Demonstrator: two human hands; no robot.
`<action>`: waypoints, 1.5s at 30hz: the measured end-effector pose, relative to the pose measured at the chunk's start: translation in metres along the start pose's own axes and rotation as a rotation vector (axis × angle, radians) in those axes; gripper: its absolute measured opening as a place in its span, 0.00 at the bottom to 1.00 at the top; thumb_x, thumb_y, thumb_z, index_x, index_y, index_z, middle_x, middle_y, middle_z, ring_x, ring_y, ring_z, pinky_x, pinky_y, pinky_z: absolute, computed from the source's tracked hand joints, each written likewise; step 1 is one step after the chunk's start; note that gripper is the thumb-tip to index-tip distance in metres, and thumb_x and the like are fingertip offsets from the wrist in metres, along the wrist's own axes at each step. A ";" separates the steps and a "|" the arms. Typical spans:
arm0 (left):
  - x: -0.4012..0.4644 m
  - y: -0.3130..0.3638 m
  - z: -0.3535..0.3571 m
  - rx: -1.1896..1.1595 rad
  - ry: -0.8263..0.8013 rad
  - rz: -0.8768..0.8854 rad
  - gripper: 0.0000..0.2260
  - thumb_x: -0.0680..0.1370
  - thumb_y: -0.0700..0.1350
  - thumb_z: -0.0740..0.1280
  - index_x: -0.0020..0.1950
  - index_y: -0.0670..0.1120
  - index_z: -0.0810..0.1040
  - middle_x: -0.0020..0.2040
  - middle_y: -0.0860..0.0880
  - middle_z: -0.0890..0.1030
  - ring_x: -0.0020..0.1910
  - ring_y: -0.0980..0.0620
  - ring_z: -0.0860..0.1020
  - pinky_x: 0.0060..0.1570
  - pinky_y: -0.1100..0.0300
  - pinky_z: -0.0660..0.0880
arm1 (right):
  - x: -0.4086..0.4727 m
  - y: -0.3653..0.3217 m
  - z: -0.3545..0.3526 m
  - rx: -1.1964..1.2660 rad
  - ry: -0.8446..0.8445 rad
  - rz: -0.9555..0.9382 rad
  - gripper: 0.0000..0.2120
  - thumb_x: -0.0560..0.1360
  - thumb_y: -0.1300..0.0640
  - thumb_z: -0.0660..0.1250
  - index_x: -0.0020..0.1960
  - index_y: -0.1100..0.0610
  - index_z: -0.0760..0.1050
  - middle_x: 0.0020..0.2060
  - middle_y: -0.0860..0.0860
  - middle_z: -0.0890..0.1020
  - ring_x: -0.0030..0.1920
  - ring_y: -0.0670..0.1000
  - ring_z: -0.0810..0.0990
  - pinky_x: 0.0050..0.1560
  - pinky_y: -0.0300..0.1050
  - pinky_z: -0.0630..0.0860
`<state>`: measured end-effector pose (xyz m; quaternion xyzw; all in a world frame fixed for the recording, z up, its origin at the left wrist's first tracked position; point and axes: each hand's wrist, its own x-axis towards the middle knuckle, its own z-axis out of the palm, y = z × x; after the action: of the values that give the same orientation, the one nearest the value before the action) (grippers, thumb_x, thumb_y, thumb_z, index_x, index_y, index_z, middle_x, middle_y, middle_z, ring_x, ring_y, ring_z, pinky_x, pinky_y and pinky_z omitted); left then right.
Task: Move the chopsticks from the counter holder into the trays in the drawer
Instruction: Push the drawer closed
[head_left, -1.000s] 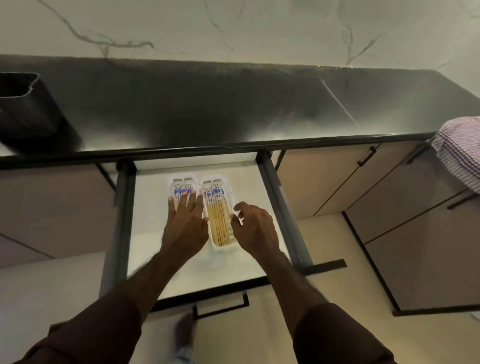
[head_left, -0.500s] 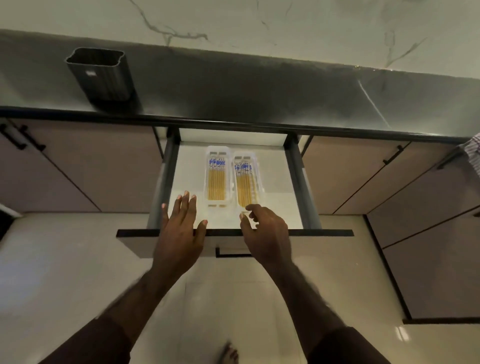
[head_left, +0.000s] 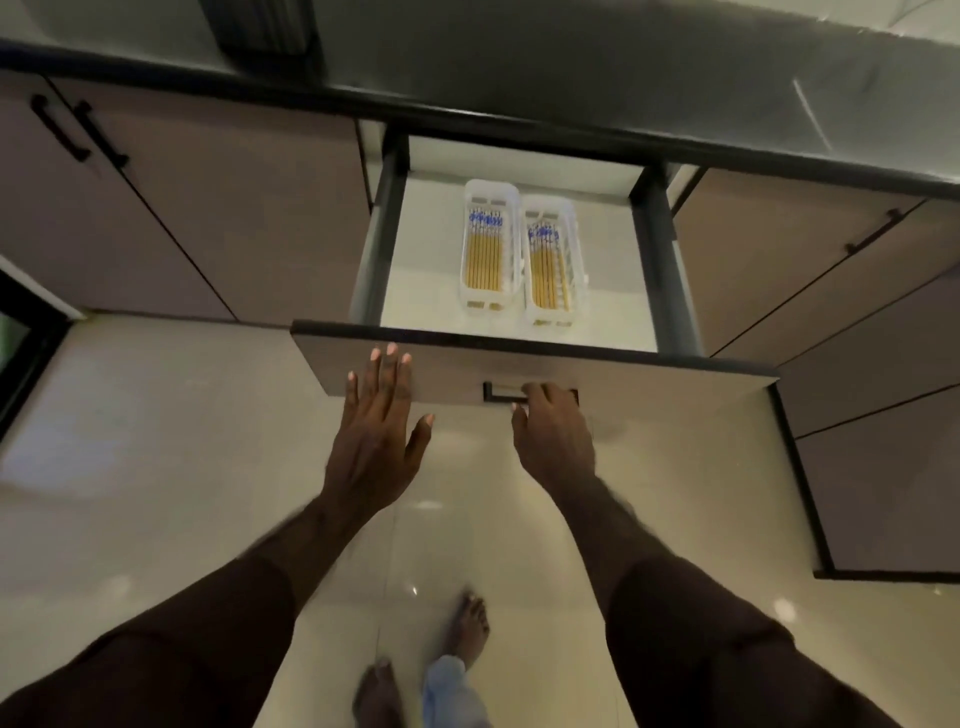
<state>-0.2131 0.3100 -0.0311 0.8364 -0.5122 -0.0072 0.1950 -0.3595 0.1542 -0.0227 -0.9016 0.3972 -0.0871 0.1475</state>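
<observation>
Two white trays sit side by side in the open drawer (head_left: 649, 384): the left tray (head_left: 488, 188) and the right tray (head_left: 577, 291). Each holds several yellow chopsticks with blue-patterned tops, in a left bundle (head_left: 484, 260) and a right bundle (head_left: 548, 275). The dark chopstick holder (head_left: 260, 26) stands on the counter at the top edge, partly cut off. My left hand (head_left: 379, 426) lies flat against the drawer front with fingers spread. My right hand (head_left: 553, 436) has its fingers curled on the black drawer handle (head_left: 501, 392).
The dark counter (head_left: 571, 67) runs above the drawer. Brown cabinet doors (head_left: 208, 197) with black pulls (head_left: 78, 130) flank it on both sides. Below lies a glossy pale floor, where my bare feet (head_left: 467, 629) show.
Both hands have drawn back out of the drawer from the trays to its front panel. My view has moved back and down, and the right hand has reached the handle.
</observation>
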 end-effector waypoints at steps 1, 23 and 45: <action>-0.001 -0.002 0.006 0.002 0.000 -0.005 0.31 0.80 0.50 0.59 0.77 0.38 0.52 0.78 0.39 0.52 0.78 0.40 0.50 0.74 0.43 0.49 | 0.002 0.002 0.007 -0.020 -0.013 0.000 0.14 0.79 0.57 0.63 0.62 0.62 0.74 0.56 0.59 0.79 0.56 0.59 0.76 0.52 0.51 0.74; 0.060 0.011 0.063 0.050 0.149 -0.127 0.33 0.80 0.55 0.55 0.77 0.39 0.46 0.78 0.41 0.49 0.78 0.42 0.48 0.75 0.40 0.48 | 0.059 0.027 0.056 -0.073 -0.154 0.101 0.17 0.75 0.58 0.70 0.63 0.58 0.77 0.59 0.56 0.81 0.65 0.57 0.74 0.55 0.50 0.78; 0.283 -0.064 0.067 0.047 0.207 -0.097 0.33 0.80 0.54 0.55 0.78 0.38 0.48 0.79 0.39 0.50 0.78 0.43 0.48 0.76 0.44 0.43 | 0.289 0.030 0.049 -0.086 -0.151 0.142 0.12 0.76 0.58 0.69 0.59 0.56 0.80 0.52 0.54 0.83 0.50 0.54 0.82 0.48 0.46 0.78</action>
<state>-0.0379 0.0717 -0.0611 0.8609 -0.4481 0.0817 0.2268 -0.1733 -0.0702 -0.0674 -0.8806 0.4513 0.0089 0.1439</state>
